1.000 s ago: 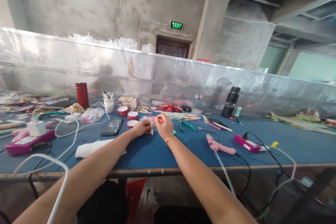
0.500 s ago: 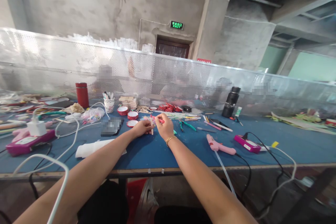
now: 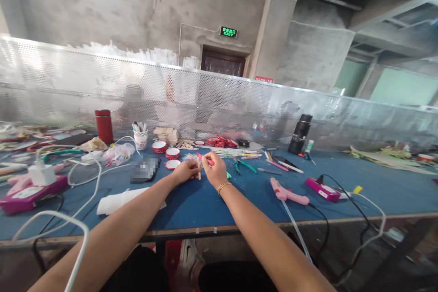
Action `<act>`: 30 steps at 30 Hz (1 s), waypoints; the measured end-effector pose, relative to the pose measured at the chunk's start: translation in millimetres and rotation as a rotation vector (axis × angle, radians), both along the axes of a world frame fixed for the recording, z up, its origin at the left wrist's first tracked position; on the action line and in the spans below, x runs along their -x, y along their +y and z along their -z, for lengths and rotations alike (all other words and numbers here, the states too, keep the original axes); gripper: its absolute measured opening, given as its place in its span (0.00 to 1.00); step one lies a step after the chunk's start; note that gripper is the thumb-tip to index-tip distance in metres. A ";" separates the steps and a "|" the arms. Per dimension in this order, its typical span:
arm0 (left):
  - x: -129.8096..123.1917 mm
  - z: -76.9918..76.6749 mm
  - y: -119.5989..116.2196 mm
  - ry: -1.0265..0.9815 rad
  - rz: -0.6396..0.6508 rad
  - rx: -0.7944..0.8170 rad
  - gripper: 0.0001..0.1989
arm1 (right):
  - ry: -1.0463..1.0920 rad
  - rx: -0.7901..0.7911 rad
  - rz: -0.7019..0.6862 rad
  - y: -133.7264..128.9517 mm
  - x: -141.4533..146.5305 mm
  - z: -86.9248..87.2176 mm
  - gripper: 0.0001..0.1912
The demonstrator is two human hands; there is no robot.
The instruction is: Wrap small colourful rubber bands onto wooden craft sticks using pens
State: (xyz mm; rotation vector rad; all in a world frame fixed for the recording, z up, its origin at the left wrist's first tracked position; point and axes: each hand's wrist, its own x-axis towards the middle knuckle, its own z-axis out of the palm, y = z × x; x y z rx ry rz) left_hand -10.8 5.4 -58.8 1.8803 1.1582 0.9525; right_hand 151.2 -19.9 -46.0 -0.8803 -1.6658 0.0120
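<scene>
Over the blue table, my left hand (image 3: 185,171) is closed on a thin wooden craft stick (image 3: 199,175), held upright. My right hand (image 3: 215,169) is closed on a red pen-like thing (image 3: 210,162), partly hidden by the fingers. Its end meets the upper part of the stick, or lies very close to it. Just behind the hands lie small coloured bits (image 3: 189,157), too small to make out. Red-rimmed round lids with white insides (image 3: 172,164) are left of my left hand. Green-handled pliers (image 3: 247,166) lie right of my right hand.
A pink glue gun (image 3: 289,195) and purple power strip (image 3: 322,190) lie right, with trailing cables. Left are a white roll (image 3: 119,200), a black phone-like slab (image 3: 145,169), a pen cup (image 3: 140,139) and red flask (image 3: 104,126). A black flask (image 3: 300,133) stands before the perforated screen (image 3: 219,100).
The view has shifted slightly. Both hands keep their hold; the red pen-like thing and the stick stay together at nearly the same place, the stick a little more covered.
</scene>
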 end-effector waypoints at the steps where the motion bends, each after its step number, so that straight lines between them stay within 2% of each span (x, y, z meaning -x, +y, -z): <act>1: -0.1 0.5 0.3 -0.005 -0.003 0.003 0.16 | 0.008 0.006 0.014 -0.3 -0.7 -0.4 0.09; 5: 0.3 1.9 0.1 -0.018 -0.002 0.014 0.14 | 0.047 0.031 0.033 -3.2 -1.9 -2.5 0.09; 11: 1.0 0.5 -2.4 0.025 -0.001 -0.003 0.16 | 0.015 -0.004 -0.043 -6.7 3.8 -2.1 0.09; 17: -0.2 0.0 -3.0 -0.018 0.003 0.015 0.14 | 0.049 0.030 0.004 -3.0 0.5 -0.4 0.09; 30: -1.3 1.7 0.3 -0.002 0.007 0.001 0.15 | 0.040 0.008 0.017 0.0 -5.1 -2.8 0.09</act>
